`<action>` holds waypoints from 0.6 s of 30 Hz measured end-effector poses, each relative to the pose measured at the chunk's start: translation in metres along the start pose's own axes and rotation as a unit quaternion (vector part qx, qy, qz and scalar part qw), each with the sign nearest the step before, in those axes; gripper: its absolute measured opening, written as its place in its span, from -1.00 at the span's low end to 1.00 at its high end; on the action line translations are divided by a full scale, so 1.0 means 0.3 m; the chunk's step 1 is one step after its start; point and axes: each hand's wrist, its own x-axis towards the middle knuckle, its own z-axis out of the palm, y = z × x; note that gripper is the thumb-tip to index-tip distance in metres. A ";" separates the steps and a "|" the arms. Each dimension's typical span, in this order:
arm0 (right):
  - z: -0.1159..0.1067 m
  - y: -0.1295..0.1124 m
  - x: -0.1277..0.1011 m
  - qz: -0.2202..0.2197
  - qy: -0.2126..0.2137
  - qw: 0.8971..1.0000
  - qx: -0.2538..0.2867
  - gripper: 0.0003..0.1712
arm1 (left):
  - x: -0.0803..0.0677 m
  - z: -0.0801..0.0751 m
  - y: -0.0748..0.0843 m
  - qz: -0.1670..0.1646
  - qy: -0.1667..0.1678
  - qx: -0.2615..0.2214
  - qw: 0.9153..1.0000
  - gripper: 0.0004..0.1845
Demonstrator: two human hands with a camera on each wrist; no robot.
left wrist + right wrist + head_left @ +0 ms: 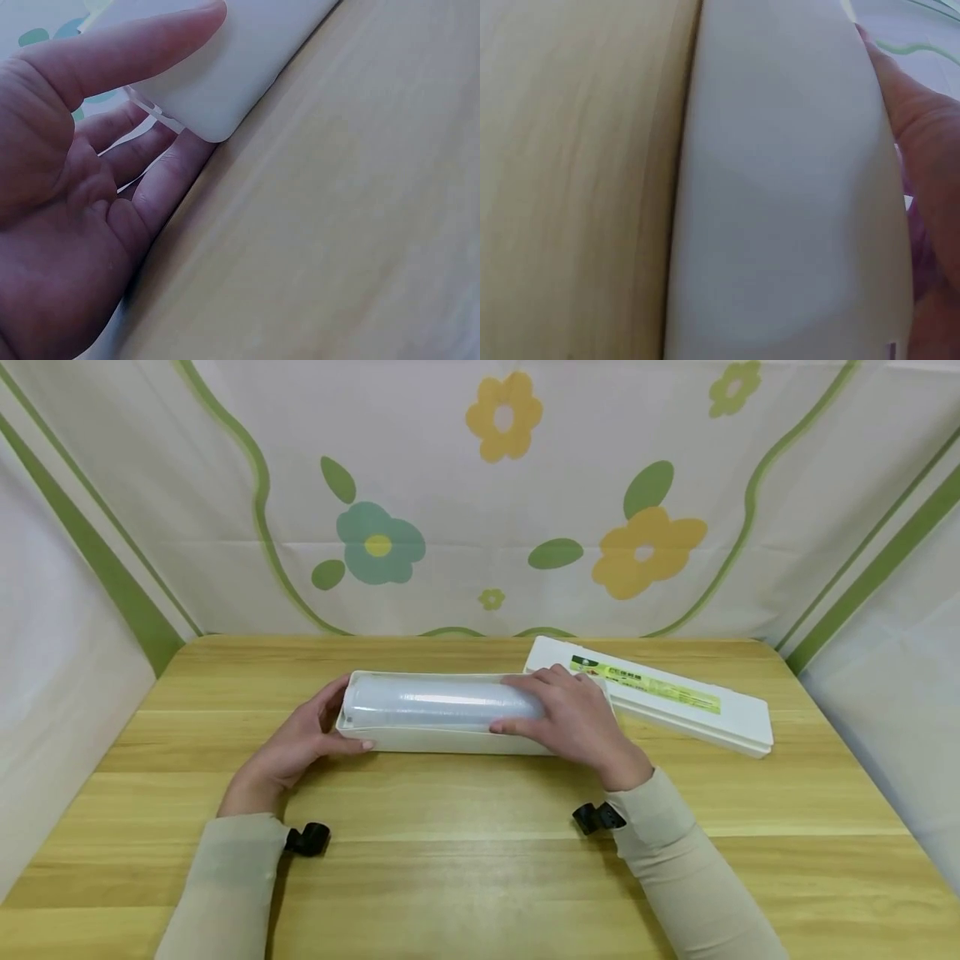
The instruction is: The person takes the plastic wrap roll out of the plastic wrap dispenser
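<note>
A long white plastic box (450,741) rests on the table with its top off. Inside it lies a shiny, clear roll of cling film (450,700). My left hand (303,739) holds the box's left end, thumb on the front wall and fingers round the end and back. In the left wrist view the thumb (150,49) presses the white wall. Over the right part of the box, my right hand (573,714) grips the roll, thumb at its front side by the rim and fingers across its top. The right wrist view shows the box's front wall (780,187) beside that hand.
The white lid (735,718), with a green and yellow label, lies slanted behind the box to the right. A wooden table (465,860) carries everything. A flowered curtain (450,460) hangs behind its back edge, with white cloth on both sides.
</note>
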 end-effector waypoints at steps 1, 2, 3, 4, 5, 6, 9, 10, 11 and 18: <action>0.001 0.001 0.000 -0.002 0.004 1.000 0.000 -0.18 | 0.001 0.000 -0.001 -0.001 0.001 0.000 1.000 0.17; 0.001 0.001 -0.001 -0.004 0.009 1.000 0.000 -0.18 | 0.002 0.000 -0.002 -0.003 0.002 0.001 1.000 0.17; 0.002 0.002 -0.002 -0.005 0.013 1.000 0.001 -0.19 | 0.003 0.000 -0.003 -0.004 0.002 0.001 1.000 0.17; 0.002 0.003 -0.002 -0.007 0.017 1.000 0.001 -0.20 | 0.004 0.000 -0.003 -0.005 0.002 0.002 1.000 0.17; 0.003 0.003 -0.002 -0.009 0.021 1.000 0.001 -0.20 | 0.006 0.001 -0.004 -0.006 0.003 0.002 1.000 0.17; 0.003 0.004 -0.003 -0.011 0.025 1.000 0.002 -0.20 | 0.007 0.001 -0.004 -0.008 0.003 0.002 1.000 0.17; 0.004 0.008 -0.003 -0.018 0.038 0.999 0.012 -0.23 | 0.009 0.003 -0.008 -0.007 -0.001 0.000 1.000 0.15; 0.003 0.009 -0.002 -0.021 0.044 0.999 0.017 -0.24 | 0.010 0.003 -0.009 -0.006 -0.003 -0.003 1.000 0.14; 0.002 0.010 0.000 -0.025 0.050 0.998 0.024 -0.25 | 0.010 0.003 -0.010 -0.005 -0.004 -0.004 1.000 0.12; -0.019 0.013 0.009 -0.067 0.113 0.990 0.050 -0.28 | 0.007 0.001 -0.008 0.006 -0.010 -0.020 1.000 0.11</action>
